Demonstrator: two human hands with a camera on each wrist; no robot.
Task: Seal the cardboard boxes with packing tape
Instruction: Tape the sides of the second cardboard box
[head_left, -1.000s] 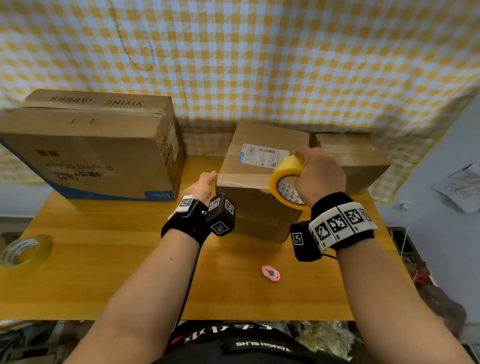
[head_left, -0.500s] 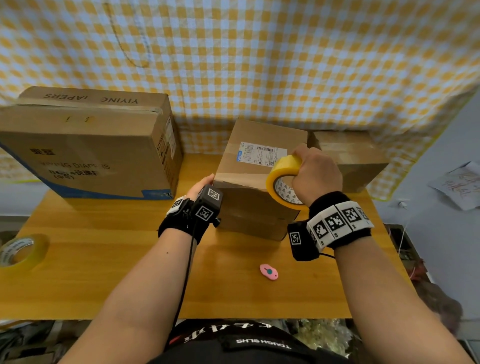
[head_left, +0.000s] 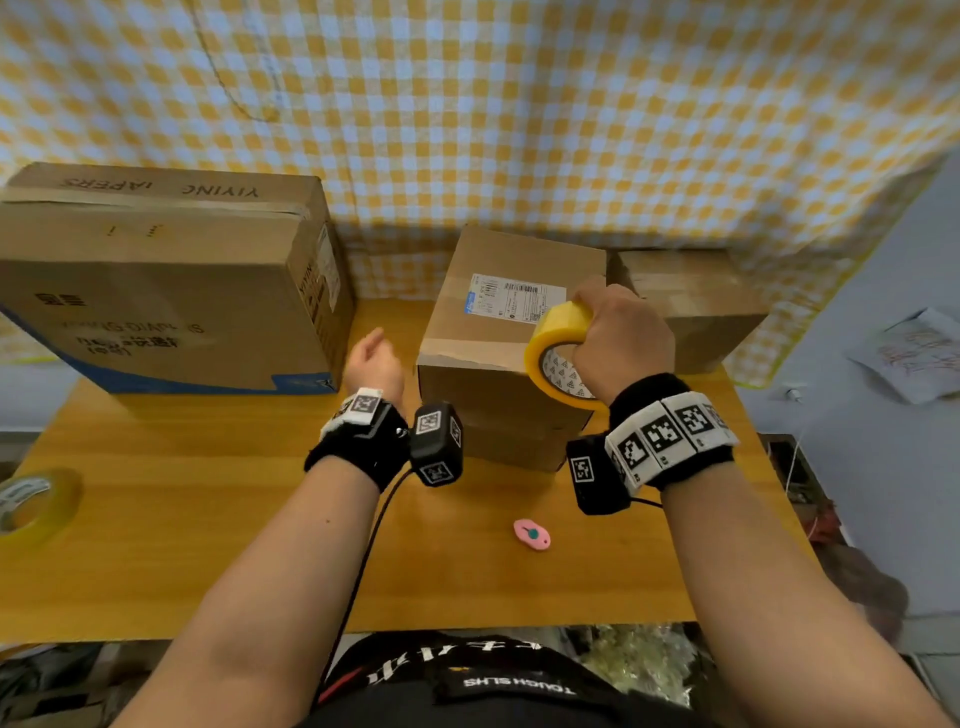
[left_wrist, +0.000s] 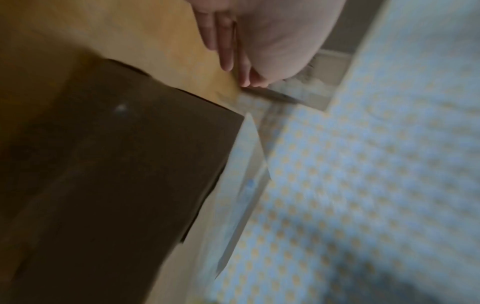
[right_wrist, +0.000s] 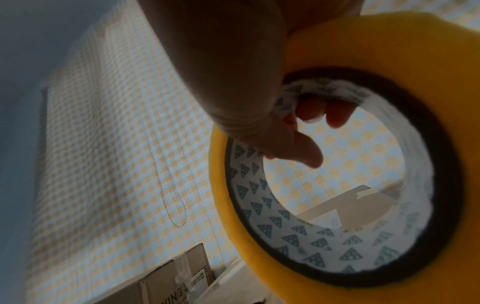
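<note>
Gripping yellow ring-shaped packing-tape roll (head_left: 558, 358) in right hand (head_left: 621, 338), fingers hooked through core; left hand (head_left: 375, 361), relaxed, lifted off brown cardboard box (head_left: 511, 332), now at its nine o'clock.

I see pink cutter (head_left: 531, 534) flat on wooden worktop (head_left: 208, 545), near front edge. Yellow-checked cloth (head_left: 519, 114) hanging behind. Crumpled paper (head_left: 919, 358) far right.

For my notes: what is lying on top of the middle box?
On the middle box a white shipping label is stuck, and the right hand holds the yellow tape roll at its right edge. The hand and roll cover that corner.
</note>
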